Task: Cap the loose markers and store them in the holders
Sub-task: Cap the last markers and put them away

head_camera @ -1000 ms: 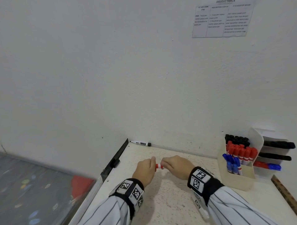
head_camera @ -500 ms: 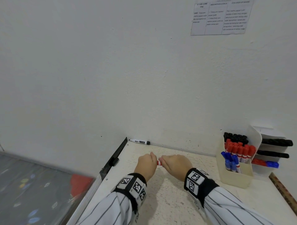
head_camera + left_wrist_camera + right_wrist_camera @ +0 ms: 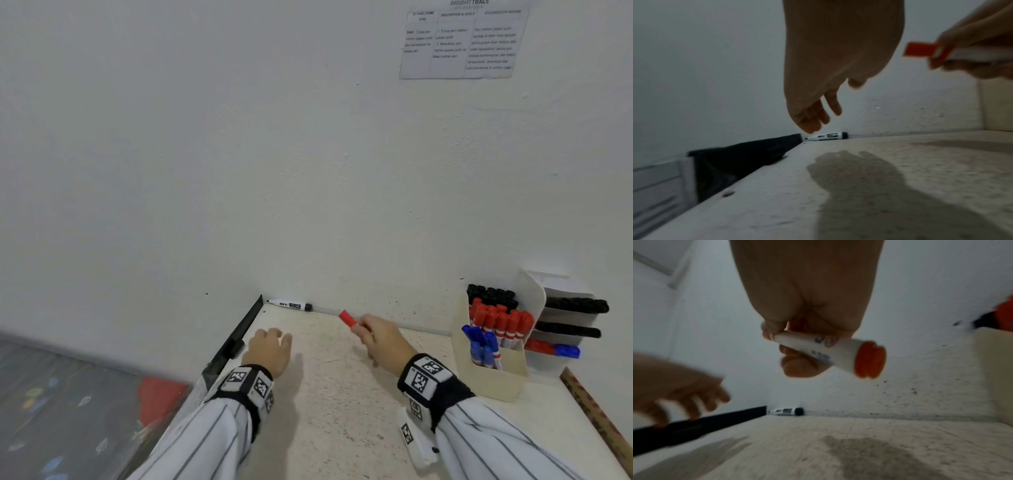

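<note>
My right hand [image 3: 376, 337] grips a capped red marker [image 3: 347, 318] above the table; its red cap points toward the back wall. The right wrist view shows the white barrel and red end plug of this marker [image 3: 838, 353] between curled fingers. My left hand [image 3: 270, 346] hovers over the table with relaxed fingers and holds nothing. An uncapped black marker [image 3: 289, 304] lies against the back wall at the table's far left corner, beyond the left hand. The cream holder [image 3: 489, 380] at the right contains black, red and blue markers.
A second white holder [image 3: 561, 294] behind the cream one has black markers lying across its shelves, with a red and a blue one below. A wooden ruler [image 3: 596, 414] lies at the right table edge. A black bar [image 3: 239, 335] runs along the left table edge.
The hands, joined on the red marker before, have separated. The left hand let go and moved left; the right hand carried the capped marker up and to the right.
</note>
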